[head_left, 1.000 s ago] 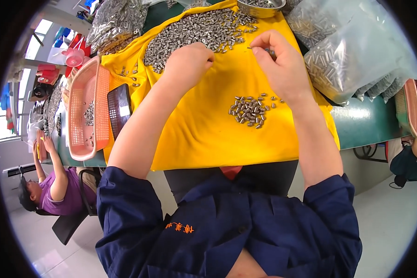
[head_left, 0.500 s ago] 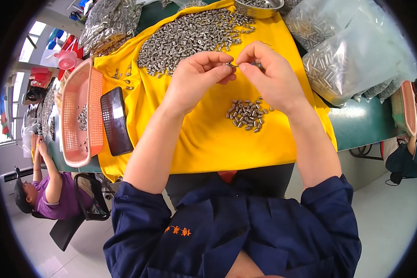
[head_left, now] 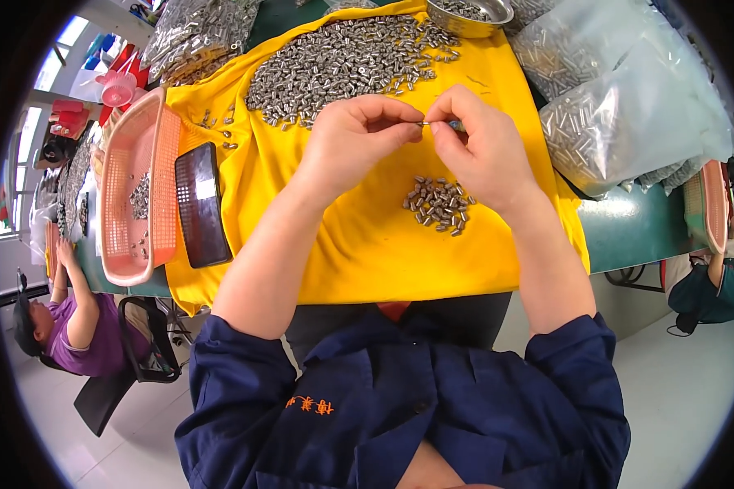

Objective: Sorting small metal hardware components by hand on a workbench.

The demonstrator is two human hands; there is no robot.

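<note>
The left hand and right hand meet just above the middle of the frame, fingertips nearly touching over the cloth. A thin metal part bridges them: the left thumb and forefinger look pressed together on one end, the right thumb and forefinger on the other. Most of it is hidden by the fingers, so how its ends sit cannot be told. A bluish bit shows behind the right fingers, too small to make out. For a piece this slight, a light pinch with the very tips seems best, one hand holding firm while the other makes the fine adjustment, both ends kept in one line so that nothing cocks sideways. Too hard a squeeze could well flick it away; staying low over the cloth would soften a drop. Wrists level and forearms steady should help too. A dropped piece might be hard to pick out among the heap at upper centre, so working just below it, as here, seems sensible. The pile, right of centre and below the hands, sits well apart from the heap; keeping the right forearm clear of it would avoid scattering it.
</note>
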